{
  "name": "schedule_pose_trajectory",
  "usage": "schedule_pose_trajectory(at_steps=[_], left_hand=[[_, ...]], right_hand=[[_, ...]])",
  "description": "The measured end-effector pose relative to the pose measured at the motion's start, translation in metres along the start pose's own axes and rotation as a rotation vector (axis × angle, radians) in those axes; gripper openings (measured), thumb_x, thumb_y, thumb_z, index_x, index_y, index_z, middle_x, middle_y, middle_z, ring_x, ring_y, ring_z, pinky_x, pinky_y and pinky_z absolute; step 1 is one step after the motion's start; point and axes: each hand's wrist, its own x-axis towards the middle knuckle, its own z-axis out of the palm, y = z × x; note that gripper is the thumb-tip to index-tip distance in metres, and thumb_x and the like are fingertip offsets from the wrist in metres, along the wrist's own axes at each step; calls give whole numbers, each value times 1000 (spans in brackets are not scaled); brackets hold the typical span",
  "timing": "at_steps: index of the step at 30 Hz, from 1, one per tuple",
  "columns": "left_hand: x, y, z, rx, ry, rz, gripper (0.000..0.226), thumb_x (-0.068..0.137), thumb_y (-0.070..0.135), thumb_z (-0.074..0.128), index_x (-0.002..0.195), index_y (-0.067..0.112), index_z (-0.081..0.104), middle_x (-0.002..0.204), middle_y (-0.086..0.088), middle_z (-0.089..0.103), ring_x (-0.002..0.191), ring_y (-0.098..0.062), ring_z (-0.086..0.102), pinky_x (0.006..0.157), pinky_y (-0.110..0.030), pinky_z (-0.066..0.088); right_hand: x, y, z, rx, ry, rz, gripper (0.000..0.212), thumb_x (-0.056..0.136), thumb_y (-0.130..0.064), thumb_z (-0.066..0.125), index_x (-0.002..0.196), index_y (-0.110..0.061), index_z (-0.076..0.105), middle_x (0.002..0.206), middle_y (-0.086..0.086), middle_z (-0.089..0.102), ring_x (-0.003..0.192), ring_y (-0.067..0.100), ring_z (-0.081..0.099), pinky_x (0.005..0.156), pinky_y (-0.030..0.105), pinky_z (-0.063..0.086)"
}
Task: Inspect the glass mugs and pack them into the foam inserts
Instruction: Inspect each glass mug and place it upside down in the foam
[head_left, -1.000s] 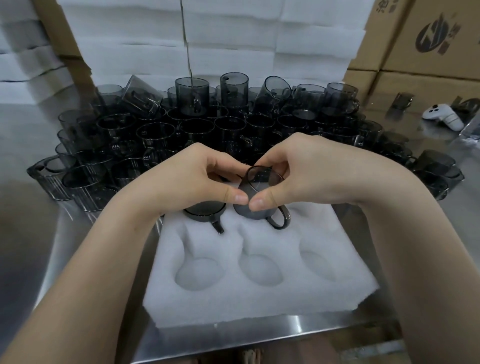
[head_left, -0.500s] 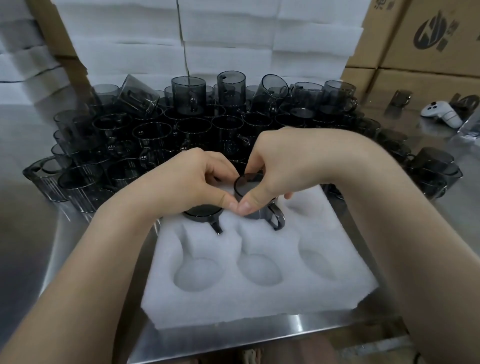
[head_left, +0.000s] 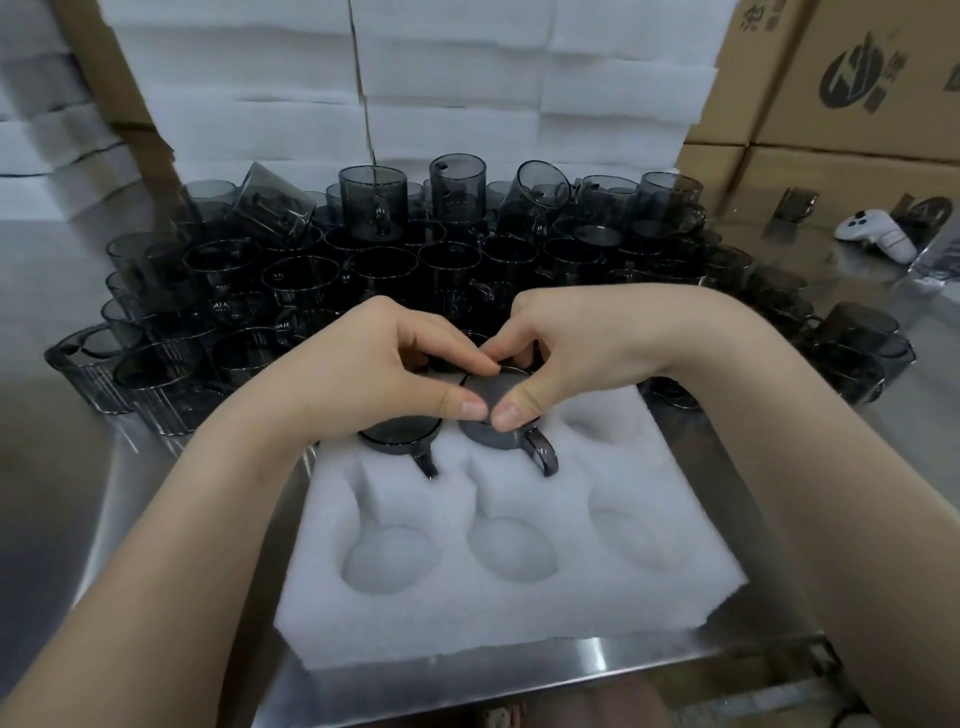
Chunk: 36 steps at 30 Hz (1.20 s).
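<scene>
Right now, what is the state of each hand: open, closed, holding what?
Left hand: pinches the middle mug in the foam insert.
Right hand: pinches the same mug.

One insert at the table's near edge has six pockets: two filled, by the left mug and the middle mug, and four empty. Loose mugs crowd the far edge by the dozen, too many to count. Also two hands, the left hand and the right hand, and one controller.

Smoky grey mugs, white foam insert.
</scene>
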Motion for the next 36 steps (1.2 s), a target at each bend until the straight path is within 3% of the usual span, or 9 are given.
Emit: schedule_pose_trajectory(at_steps=[4,10,15,20,25,27,29,32,36], left_hand=[[0,2,2,4,-23,5,46,56,28,81,102,23,76,102,14,73,96,1,67,88,-9,46],[0,3,2,101,-62,-30,41,65,27,83,105,28,76,106,16,69,100,4,63,92,-10,44],[3,2,6,218,-75,-48,36,70,24,84,104,30,75,112,16,57,103,6,52,91,-9,39],[4,3,6,225,-74,-87,35,69,25,86,100,36,74,107,12,57,94,1,53,85,-16,42],[4,4,7,187,-68,-87,34,67,22,87,97,35,75,105,11,59,94,1,54,87,-17,41],[4,4,6,172,-52,-79,33,66,22,88,91,39,75,103,11,60,91,-1,55,85,-21,42],[3,3,6,163,-33,-79,34,65,24,89,89,43,74,102,11,61,89,-5,57,84,-25,43],[3,2,6,148,-14,-90,35,64,25,89,90,42,75,100,11,61,89,-8,59,85,-29,46],[2,1,5,139,9,-92,34,60,28,90,84,47,74,97,14,63,86,-6,60,84,-29,47]], right_hand=[[2,4,6,-13,-37,57,49,71,-64,68,108,-33,65,98,-10,57,96,17,59,91,42,52],[6,7,8,-10,26,16,53,71,-58,74,114,-39,51,85,-25,45,79,-8,49,67,16,36],[5,16,20,2,133,1,59,65,-61,77,112,-39,49,97,-15,54,87,4,53,70,23,42],[10,16,23,-84,143,60,72,61,-68,74,121,-34,51,94,-20,42,85,-2,44,69,21,37],[7,19,21,7,134,13,62,64,-58,80,115,-38,52,94,-15,52,79,-1,51,65,19,40],[4,21,17,209,237,-19,51,68,-50,82,111,-37,59,88,-12,59,66,-3,52,58,13,41],[5,27,10,339,505,-24,29,76,-42,79,101,-32,68,78,-10,63,57,-4,50,58,14,39],[12,30,-6,264,886,54,6,85,-29,71,89,-26,74,73,-14,65,61,-8,52,67,11,40],[29,25,-22,89,807,196,23,86,-13,61,102,-21,75,84,-13,62,78,-1,55,73,10,36]])
